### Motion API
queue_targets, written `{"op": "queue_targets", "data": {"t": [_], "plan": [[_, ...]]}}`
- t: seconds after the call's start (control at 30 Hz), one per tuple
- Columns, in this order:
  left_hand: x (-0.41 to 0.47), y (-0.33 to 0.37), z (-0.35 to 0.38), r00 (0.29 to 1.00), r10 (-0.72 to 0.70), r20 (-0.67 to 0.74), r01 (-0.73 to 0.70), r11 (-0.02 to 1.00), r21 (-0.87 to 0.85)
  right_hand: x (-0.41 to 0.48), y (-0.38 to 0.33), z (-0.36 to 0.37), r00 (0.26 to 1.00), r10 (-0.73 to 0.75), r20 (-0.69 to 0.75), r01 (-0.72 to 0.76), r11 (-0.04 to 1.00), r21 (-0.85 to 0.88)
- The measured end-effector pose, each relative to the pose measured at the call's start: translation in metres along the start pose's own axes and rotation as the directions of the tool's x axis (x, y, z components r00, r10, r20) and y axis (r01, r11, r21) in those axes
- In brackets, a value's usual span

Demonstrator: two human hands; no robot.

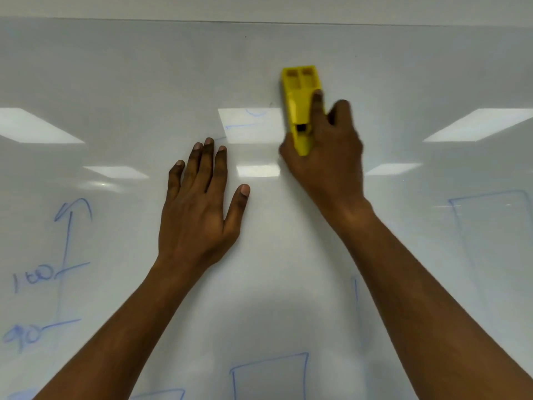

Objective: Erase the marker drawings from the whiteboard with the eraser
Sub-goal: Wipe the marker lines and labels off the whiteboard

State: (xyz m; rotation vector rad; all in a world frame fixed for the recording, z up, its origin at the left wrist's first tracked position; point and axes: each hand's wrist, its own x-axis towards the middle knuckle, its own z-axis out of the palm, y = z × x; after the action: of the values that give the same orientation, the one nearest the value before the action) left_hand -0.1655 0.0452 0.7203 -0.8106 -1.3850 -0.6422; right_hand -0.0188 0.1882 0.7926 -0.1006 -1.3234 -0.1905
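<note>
The whiteboard fills the view. My right hand grips a yellow eraser and holds it against the board, upper centre right. Faint blue strokes lie just left of the eraser. My left hand rests flat on the board with fingers spread, left of the eraser. Blue marker drawings show elsewhere: an arrow axis with "100" and "90" at the left, a rectangle at the bottom centre, and a tall rectangle at the right.
The board's top edge runs across the frame's top. Ceiling lights reflect as bright patches across the middle band. Another blue outline sits at the bottom left edge, partly cut off.
</note>
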Motion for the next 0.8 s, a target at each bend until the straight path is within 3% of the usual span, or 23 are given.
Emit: {"op": "queue_targets", "data": {"t": [0.1, 0.17, 0.23, 0.3, 0.4, 0.47, 0.53, 0.6, 0.7, 0.8], "plan": [[0.001, -0.001, 0.0, 1.0, 0.012, -0.022, -0.013, 1.0, -0.02, -0.023, -0.018, 0.004, 0.975, -0.213, 0.061, 0.212, 0.977, 0.024], [0.001, -0.002, -0.001, 0.999, 0.019, -0.035, -0.019, 1.0, -0.022, -0.044, -0.014, -0.001, 0.968, -0.243, 0.055, 0.243, 0.97, 0.011], [0.0, -0.001, -0.001, 0.999, 0.018, -0.042, -0.019, 1.0, -0.022, -0.057, 0.001, -0.01, 0.987, -0.161, 0.015, 0.161, 0.987, -0.027], [-0.001, -0.001, -0.001, 0.999, 0.014, -0.042, -0.015, 1.0, -0.024, -0.056, 0.02, -0.02, 0.998, 0.01, -0.056, -0.014, 0.997, -0.07], [-0.001, 0.001, -0.001, 0.999, 0.012, -0.041, -0.012, 1.0, -0.02, -0.03, 0.037, -0.028, 0.963, 0.229, -0.139, -0.244, 0.964, -0.104], [-0.001, 0.002, -0.002, 0.999, 0.005, -0.037, -0.006, 1.0, -0.021, -0.01, 0.032, -0.022, 0.951, 0.275, -0.141, -0.292, 0.95, -0.11], [-0.001, 0.002, -0.002, 0.999, 0.004, -0.032, -0.005, 1.0, -0.025, 0.0, 0.014, -0.01, 0.973, 0.212, -0.091, -0.219, 0.972, -0.084], [0.0, 0.001, -0.003, 0.999, 0.006, -0.031, -0.007, 1.0, -0.028, -0.003, -0.009, 0.003, 1.0, 0.026, -0.014, -0.026, 0.999, -0.026], [0.0, 0.0, -0.003, 0.998, 0.014, -0.057, -0.016, 0.999, -0.028, -0.026, -0.027, 0.008, 0.967, -0.248, 0.062, 0.246, 0.969, 0.034], [0.0, 0.0, -0.003, 0.997, 0.017, -0.07, -0.019, 0.999, -0.032, -0.052, -0.01, -0.001, 0.957, -0.288, 0.034, 0.289, 0.957, -0.002]]}}
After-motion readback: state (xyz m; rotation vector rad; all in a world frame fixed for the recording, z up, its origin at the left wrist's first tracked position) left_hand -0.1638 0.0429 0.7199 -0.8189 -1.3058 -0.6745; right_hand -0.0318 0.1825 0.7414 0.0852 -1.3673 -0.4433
